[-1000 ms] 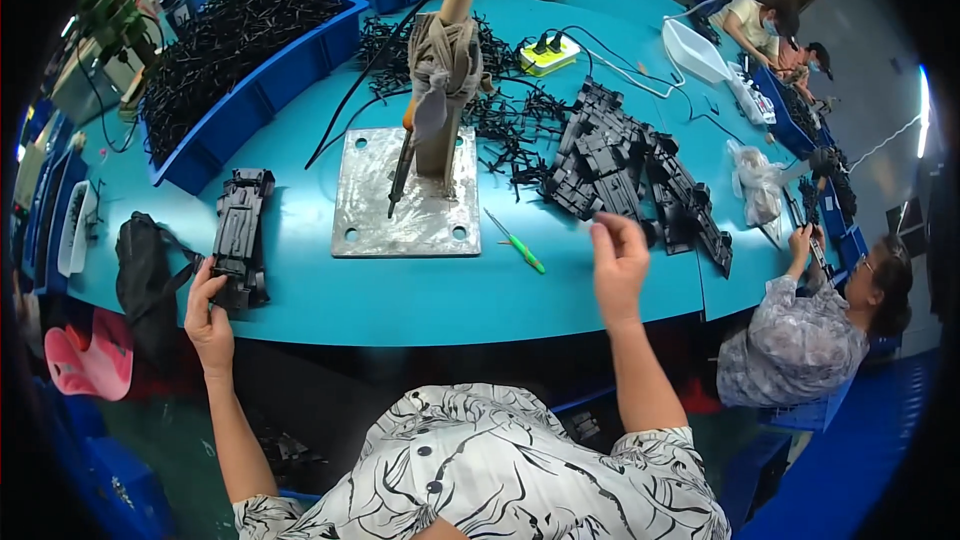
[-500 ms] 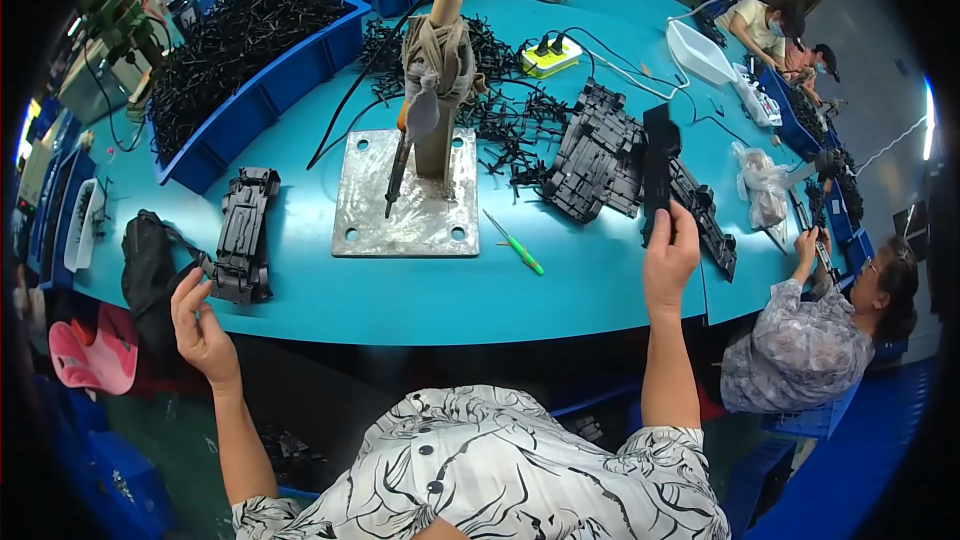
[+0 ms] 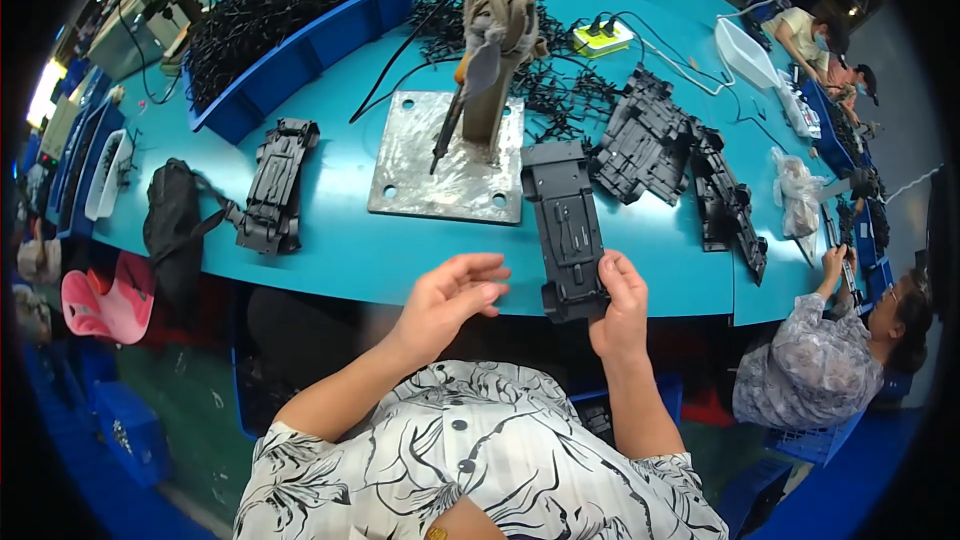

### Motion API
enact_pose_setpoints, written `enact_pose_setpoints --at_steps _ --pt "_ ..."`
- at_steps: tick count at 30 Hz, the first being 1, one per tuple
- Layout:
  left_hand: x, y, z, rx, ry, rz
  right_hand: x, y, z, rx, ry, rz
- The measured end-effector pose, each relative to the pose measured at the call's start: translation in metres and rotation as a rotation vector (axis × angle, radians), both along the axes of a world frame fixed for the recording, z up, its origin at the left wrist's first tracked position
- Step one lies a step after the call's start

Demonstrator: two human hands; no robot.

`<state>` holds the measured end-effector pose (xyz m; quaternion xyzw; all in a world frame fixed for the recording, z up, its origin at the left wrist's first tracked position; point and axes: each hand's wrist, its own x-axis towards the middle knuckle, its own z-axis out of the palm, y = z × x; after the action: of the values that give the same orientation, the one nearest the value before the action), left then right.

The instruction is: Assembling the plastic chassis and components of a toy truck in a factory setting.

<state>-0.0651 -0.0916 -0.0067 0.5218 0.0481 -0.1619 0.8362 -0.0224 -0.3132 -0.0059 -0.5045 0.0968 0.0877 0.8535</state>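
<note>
My right hand [image 3: 622,302] grips the lower end of a black plastic toy car chassis [image 3: 568,230], held up over the table's front edge with its long face toward me. To its left, my left hand [image 3: 455,302] hangs in the air, fingers apart and holding nothing, a short gap from the chassis. Behind them a soldering iron [image 3: 449,130] hangs tip down from a cloth-wrapped post [image 3: 490,90] on a square metal plate [image 3: 400,190]. Another black chassis [image 3: 275,185] lies on the table at the left.
Several black chassis [image 3: 645,135] are piled right of the plate. A blue bin [image 3: 300,50] heaped with thin black parts stands at the back left, near a yellow power strip [image 3: 603,38]. A black bag [image 3: 172,220] lies at the left edge. A co-worker [image 3: 815,350] sits at the right.
My right hand has brought the chassis from the pile on the right to in front of me. My left hand has moved right, away from the chassis at the left. The view has shifted.
</note>
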Motion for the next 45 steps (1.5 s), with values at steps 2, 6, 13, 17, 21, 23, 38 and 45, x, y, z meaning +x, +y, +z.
enact_pose_setpoints --at_steps 2,6,13,17,21,23,38,45 --pt "0.001 -0.001 0.001 0.069 -0.094 0.143 0.003 -0.019 -0.001 -0.058 0.019 0.14" --pt "0.001 0.016 0.003 0.145 -0.124 0.204 0.013 -0.041 0.016 -0.383 -0.014 0.489" --pt "-0.004 0.03 0.014 0.483 -0.177 -0.218 0.039 -0.013 0.035 -0.543 -0.167 0.973" --pt "-0.007 0.041 0.002 0.305 -0.064 -0.229 0.057 0.003 0.035 -0.589 -0.266 0.94" --pt "-0.012 0.055 -0.003 0.239 0.103 -0.191 0.094 0.026 0.042 -1.055 -0.52 0.504" --pt "-0.016 0.062 -0.011 0.053 0.219 -0.097 0.122 0.032 0.023 -1.239 -0.796 0.271" --pt "-0.051 0.066 -0.049 -0.135 0.116 0.064 0.189 0.016 0.008 -0.81 -0.629 0.32" --pt "-0.048 0.069 -0.05 -0.141 0.097 0.107 0.176 0.006 0.036 -0.805 -0.612 0.263"
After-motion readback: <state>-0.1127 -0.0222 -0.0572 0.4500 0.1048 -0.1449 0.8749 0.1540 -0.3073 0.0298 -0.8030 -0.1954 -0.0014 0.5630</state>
